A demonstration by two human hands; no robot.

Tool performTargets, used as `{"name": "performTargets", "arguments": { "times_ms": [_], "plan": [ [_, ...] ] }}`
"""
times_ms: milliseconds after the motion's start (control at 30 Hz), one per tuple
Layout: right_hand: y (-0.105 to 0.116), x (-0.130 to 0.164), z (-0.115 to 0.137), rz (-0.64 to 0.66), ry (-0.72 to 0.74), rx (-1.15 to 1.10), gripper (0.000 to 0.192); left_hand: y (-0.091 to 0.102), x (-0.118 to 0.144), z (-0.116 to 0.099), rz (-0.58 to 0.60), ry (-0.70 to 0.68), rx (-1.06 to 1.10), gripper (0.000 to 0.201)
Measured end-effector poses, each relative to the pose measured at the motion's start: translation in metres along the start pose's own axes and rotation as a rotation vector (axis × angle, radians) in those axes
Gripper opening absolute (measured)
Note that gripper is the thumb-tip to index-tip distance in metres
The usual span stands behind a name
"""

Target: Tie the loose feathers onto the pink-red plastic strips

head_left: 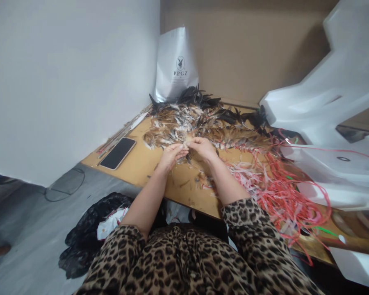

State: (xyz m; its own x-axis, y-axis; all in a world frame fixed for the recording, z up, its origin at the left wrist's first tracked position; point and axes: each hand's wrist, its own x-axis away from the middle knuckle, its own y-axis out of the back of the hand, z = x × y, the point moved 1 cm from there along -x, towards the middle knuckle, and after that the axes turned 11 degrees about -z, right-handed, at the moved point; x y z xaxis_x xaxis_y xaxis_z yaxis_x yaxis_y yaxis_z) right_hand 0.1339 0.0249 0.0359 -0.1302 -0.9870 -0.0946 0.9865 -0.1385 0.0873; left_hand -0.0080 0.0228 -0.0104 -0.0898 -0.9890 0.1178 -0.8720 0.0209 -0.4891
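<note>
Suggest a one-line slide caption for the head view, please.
Left hand and right hand pinch feathers on a wooden table.

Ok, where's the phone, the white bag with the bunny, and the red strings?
Phone (118,153), head view, middle of its dark screen.
White bag (176,61), head view, by the bunny logo on its front.
Red strings (283,196), head view, thick of the tangle.

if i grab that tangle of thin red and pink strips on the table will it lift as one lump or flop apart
The tangle of red and pink strips would probably flop and trail, since loose loops already hang over the wooden table edge. It looks light, and likely to snag neighbouring brown feathers.
</note>
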Motion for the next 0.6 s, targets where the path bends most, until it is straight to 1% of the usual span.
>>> {"name": "performTargets", "arguments": {
  "times_ms": [100, 200, 300, 400, 500, 600],
  "plan": [
    [0.003, 0.000, 0.001, 0.021, 0.008, 0.028, 0.024, 0.003, 0.000, -0.003, 0.024, 0.019, -0.011, 0.029],
    [0.002, 0.003, 0.003, 0.022, 0.012, 0.064, 0.023, 0.004, 0.002, -0.004, 0.039, 0.019, -0.092, 0.029],
    [-0.003, 0.006, 0.004, 0.060, 0.029, 0.081, 0.023, 0.003, 0.004, -0.003, 0.025, 0.029, -0.147, 0.028],
    [-0.004, 0.006, 0.003, 0.086, 0.047, 0.081, 0.024, 0.003, 0.004, -0.005, 0.012, 0.026, -0.148, 0.026],
    [0.001, 0.001, -0.001, 0.059, 0.092, 0.112, 0.024, 0.010, 0.003, -0.012, -0.047, -0.009, -0.061, 0.022],
    [0.009, -0.006, -0.007, 0.004, 0.186, 0.233, 0.022, 0.023, 0.000, -0.020, -0.145, -0.048, 0.153, 0.015]
  ]
}}
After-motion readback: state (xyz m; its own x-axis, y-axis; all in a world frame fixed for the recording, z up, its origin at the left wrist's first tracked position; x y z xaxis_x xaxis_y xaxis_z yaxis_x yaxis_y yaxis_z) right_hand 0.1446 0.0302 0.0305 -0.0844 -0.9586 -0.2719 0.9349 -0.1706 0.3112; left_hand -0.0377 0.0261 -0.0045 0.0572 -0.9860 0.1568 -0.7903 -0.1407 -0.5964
